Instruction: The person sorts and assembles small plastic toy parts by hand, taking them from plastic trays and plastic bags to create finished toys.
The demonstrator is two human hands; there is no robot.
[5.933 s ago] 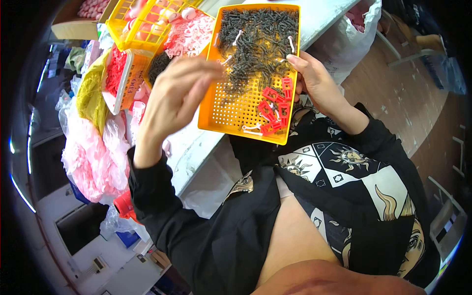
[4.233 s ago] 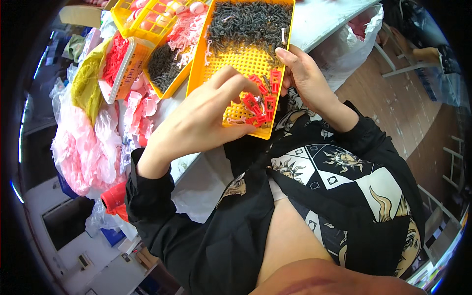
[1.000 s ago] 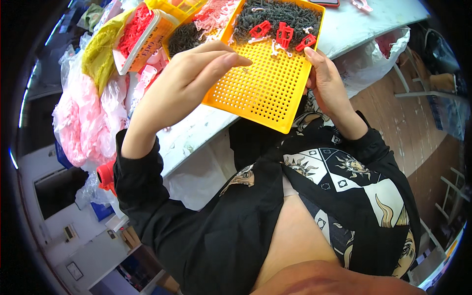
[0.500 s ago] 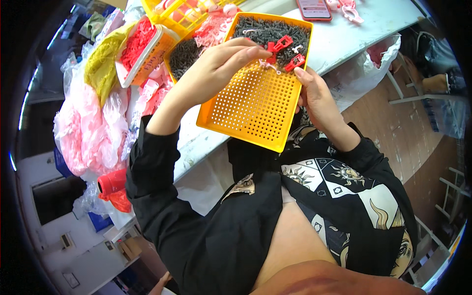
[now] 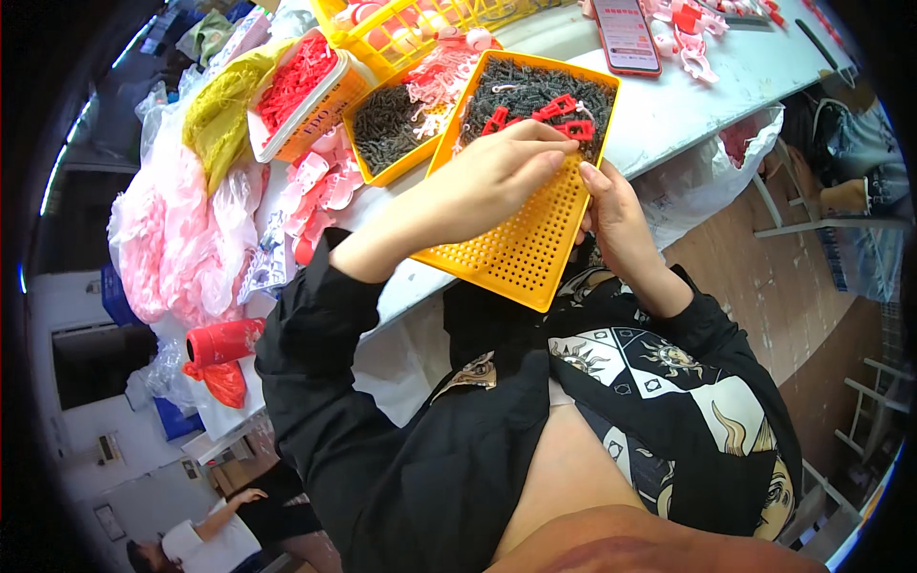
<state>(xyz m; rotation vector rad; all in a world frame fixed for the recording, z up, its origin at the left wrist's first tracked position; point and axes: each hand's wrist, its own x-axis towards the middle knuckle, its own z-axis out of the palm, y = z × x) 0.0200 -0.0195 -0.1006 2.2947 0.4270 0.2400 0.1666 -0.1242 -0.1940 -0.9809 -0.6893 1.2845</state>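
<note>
While the orange perforated tray [image 5: 521, 244] sits at frame centre, its holes look mostly empty, so most work seems left. Your right hand [image 5: 616, 215] grips its right edge; your left hand [image 5: 487, 177], fingers bent, pinches at the red clips [image 5: 554, 115] atop dark springs [image 5: 535, 91].

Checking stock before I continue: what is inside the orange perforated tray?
In the orange perforated tray, a heap of small dark parts fills the far end with red plastic pieces on top. The left hand covers the middle.

both hands [image 5: 497, 177] on an orange perforated tray [image 5: 525, 244] of dark springs [image 5: 535, 91]
</note>
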